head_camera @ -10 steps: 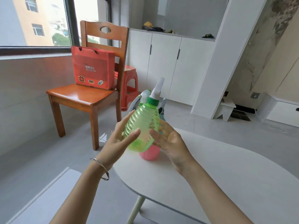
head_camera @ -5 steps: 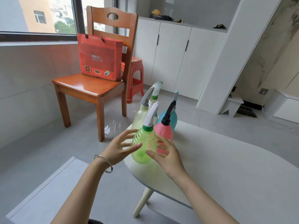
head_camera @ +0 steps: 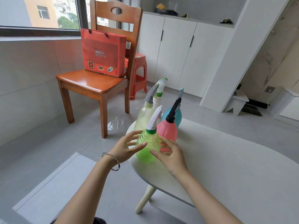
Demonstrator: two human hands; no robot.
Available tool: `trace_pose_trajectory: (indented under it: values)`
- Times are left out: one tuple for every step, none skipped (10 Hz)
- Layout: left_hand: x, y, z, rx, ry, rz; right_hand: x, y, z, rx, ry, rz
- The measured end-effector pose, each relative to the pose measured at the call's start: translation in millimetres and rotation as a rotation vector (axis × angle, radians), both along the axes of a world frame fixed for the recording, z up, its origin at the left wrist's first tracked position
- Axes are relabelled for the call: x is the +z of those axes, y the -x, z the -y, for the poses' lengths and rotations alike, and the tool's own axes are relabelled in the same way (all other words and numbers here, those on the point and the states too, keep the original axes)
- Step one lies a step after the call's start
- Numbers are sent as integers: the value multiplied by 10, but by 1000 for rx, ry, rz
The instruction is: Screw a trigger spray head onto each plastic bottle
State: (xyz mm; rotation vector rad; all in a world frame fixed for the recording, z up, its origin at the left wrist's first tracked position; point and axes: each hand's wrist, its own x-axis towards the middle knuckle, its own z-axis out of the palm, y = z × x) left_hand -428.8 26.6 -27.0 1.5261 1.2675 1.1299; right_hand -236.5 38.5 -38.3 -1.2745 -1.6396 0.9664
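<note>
Head view: green bottle (head_camera: 148, 138), white spray head (head_camera: 155, 118) fitted, is stood upright at table (head_camera: 226, 159) edge, just before pink bottle (head_camera: 167, 130). It is flanked by left hand (head_camera: 124, 147) and right hand (head_camera: 171, 156), fingers spread, nearly straight, nothing gripped; fingertips lie against its sides.

Soft daylight comes through the window (head_camera: 40, 13) at far left, where the view outside is partly washed out. The chair seat (head_camera: 90, 81) has a pale sheen and the floor (head_camera: 116, 124) a small glare patch. Shadows are faint. Straight lines bow toward the edges, and focus is fairly sharp.
</note>
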Motion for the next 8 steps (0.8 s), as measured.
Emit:
trace_pose_trajectory:
  values:
    - [1, -19, -10, -3, -3, -1, -10, -11, -22, -7, 2, -9]
    - [-4, -30, -22, -3, 0, 0, -5, -26, -44, 3, -3, -1]
    - [-10, -49, -39, 2, 0, -1, 1, -36, -55, 6, 0, 4]
    - [-22, -47, -55, 13, 10, 1, -9, -34, -67, 6, -6, 9]
    - [-31, -41, -72, 11, 11, -11, -11, -25, -67, 9, -6, 7]
    - [-47, -39, -100, 6, 3, -53, -23, -26, -75, 4, 1, 0]
    - [-28, -27, -109, 2, 15, -104, -20, -26, -42, 11, 2, -2]
    - [-2, -12, -104, 48, 57, -113, 47, -47, -26, -47, -11, -74]
